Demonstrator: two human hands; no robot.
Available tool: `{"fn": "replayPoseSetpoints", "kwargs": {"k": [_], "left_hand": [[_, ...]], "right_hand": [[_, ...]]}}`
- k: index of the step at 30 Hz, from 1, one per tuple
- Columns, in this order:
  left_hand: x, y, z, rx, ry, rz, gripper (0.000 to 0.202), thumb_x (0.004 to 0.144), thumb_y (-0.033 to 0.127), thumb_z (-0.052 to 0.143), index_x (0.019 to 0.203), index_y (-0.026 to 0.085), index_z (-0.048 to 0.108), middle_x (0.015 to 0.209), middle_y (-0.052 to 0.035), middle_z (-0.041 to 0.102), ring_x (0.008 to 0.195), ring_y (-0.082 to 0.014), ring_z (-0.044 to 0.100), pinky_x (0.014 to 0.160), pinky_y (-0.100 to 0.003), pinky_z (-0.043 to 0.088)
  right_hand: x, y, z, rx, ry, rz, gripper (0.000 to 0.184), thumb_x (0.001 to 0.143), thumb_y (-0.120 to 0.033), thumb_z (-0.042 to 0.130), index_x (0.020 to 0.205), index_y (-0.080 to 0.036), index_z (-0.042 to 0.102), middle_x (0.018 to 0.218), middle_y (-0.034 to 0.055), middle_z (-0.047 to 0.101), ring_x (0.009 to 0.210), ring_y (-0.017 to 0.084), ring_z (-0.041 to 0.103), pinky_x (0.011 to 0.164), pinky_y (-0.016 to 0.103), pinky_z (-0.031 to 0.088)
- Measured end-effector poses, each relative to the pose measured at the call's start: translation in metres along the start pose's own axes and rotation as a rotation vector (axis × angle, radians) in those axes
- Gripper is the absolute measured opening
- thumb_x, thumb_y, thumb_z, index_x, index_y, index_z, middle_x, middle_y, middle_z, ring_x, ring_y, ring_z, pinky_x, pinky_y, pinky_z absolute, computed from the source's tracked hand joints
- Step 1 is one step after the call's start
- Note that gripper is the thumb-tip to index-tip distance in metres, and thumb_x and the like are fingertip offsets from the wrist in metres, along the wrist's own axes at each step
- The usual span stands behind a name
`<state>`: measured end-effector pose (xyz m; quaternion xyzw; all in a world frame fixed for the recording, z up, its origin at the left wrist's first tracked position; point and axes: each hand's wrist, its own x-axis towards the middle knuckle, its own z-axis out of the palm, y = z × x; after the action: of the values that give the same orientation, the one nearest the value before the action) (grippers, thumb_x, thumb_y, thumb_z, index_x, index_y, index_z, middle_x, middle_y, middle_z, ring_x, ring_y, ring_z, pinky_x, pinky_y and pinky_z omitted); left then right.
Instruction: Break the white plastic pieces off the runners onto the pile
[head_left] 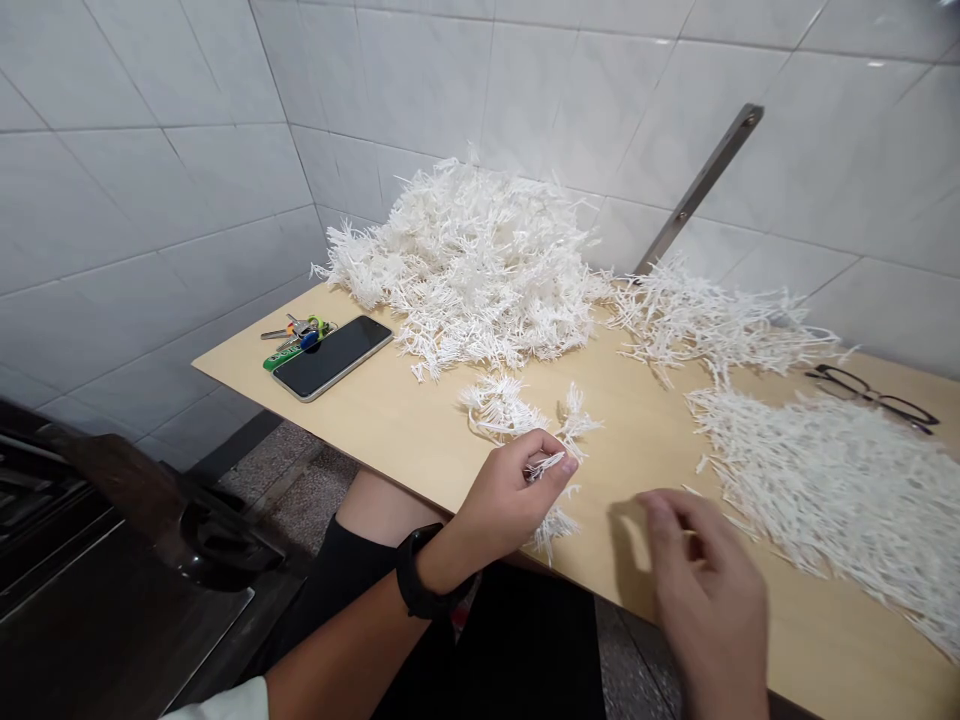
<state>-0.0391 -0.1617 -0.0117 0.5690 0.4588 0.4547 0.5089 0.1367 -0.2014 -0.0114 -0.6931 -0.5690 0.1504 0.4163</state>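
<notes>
My left hand (517, 490), with a black band at the wrist, pinches a small cluster of white plastic-looking strands (546, 464) between thumb and fingers. Loose tufts of the same strands (504, 405) lie on the table just beyond it, and another tuft (555, 528) sits partly under the hand near the front edge. My right hand (701, 590) hovers over the table to the right, slightly blurred, thumb and forefinger drawn together; whatever may be between them is too small to make out. Beside it spreads a flat layer of separate white strands (840, 490).
A tall heap of white clusters (487, 260) stands against the tiled wall, with a looser pile (727, 315) to its right. On the wooden table (427, 435) also lie a phone (332, 358), keys (300, 330) and eyeglasses (874, 395). A metal bar (701, 190) leans at the back.
</notes>
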Motion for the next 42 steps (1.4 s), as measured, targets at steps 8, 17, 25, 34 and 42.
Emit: {"fn": "replayPoseSetpoints", "kwargs": {"k": [8,17,25,34,42], "left_hand": [[-0.004,0.001,-0.001,0.013,-0.082,-0.034,0.022,0.091,0.04,0.054,0.088,0.018,0.058,0.078,0.0012,0.056,0.074,-0.0137,0.052,0.07,-0.024,0.041],[0.004,-0.001,-0.013,-0.461,-0.175,-0.153,0.028,0.086,0.044,0.061,0.083,0.019,0.049,0.059,0.0067,0.037,0.052,-0.0076,0.034,0.054,-0.022,0.032],[0.004,-0.004,-0.007,-0.513,-0.055,-0.181,0.037,0.081,0.051,0.067,0.084,0.017,0.052,0.064,0.0053,0.042,0.057,-0.0067,0.043,0.057,-0.02,0.034],[0.0,-0.003,-0.002,-0.207,-0.027,-0.116,0.025,0.091,0.043,0.056,0.089,0.018,0.054,0.069,0.0047,0.044,0.056,-0.0072,0.038,0.054,-0.021,0.033],[0.0,0.001,-0.004,-0.082,-0.035,-0.039,0.02,0.091,0.037,0.055,0.087,0.017,0.056,0.073,0.0031,0.05,0.066,-0.0097,0.045,0.064,-0.021,0.037]], "right_hand": [[-0.014,-0.02,0.022,0.303,-0.618,-0.024,0.04,0.094,-0.051,0.049,0.07,-0.019,0.056,0.062,-0.0011,0.053,0.058,0.014,0.047,0.053,0.024,0.039],[-0.015,-0.006,0.021,0.658,-0.686,-0.069,0.043,0.093,-0.044,0.054,0.058,-0.021,0.042,0.055,-0.0031,0.039,0.053,0.013,0.036,0.051,0.026,0.032],[0.013,0.021,-0.006,0.14,0.021,0.183,0.021,0.087,-0.041,0.059,0.085,-0.021,0.064,0.08,0.0048,0.061,0.074,0.023,0.054,0.069,0.037,0.043],[-0.01,-0.014,0.009,0.201,-0.195,-0.053,0.029,0.089,-0.047,0.057,0.079,-0.02,0.063,0.078,0.0044,0.065,0.073,0.021,0.06,0.066,0.029,0.048],[-0.013,-0.025,0.027,0.192,-0.552,-0.287,0.039,0.097,-0.037,0.048,0.062,-0.02,0.045,0.055,-0.0043,0.045,0.05,0.01,0.04,0.048,0.021,0.034]]}}
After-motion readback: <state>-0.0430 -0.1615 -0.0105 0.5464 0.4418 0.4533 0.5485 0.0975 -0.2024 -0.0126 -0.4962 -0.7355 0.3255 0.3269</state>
